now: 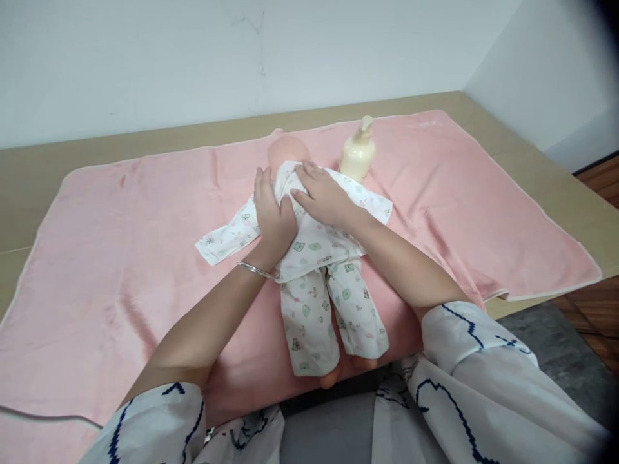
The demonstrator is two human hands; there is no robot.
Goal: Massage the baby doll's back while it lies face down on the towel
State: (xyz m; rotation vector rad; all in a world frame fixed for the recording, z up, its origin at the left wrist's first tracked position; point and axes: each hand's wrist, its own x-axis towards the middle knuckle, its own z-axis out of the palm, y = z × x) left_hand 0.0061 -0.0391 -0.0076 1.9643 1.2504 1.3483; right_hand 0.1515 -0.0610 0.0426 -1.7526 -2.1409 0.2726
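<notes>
A baby doll (289,151) lies lengthwise on the pink blanket, head away from me and feet by the near edge; no face shows. It wears a white printed top (314,241) with both sleeves spread out, and matching trousers (309,322). On the left side of its chest or back rests my left hand (273,212), fingers stretched and thumb raised. My right hand (324,193) lies flat across the upper right of the top, fingertips near the collar. Both hands touch the cloth and are open. The sleeves look flat, and no doll hands show.
Beyond the right sleeve, a cream pump bottle (358,154) stands upright on the pink blanket (145,245). The blanket covers much of a tan table (522,154) against a white wall. At lower left a grey cable (48,417) crosses the blanket.
</notes>
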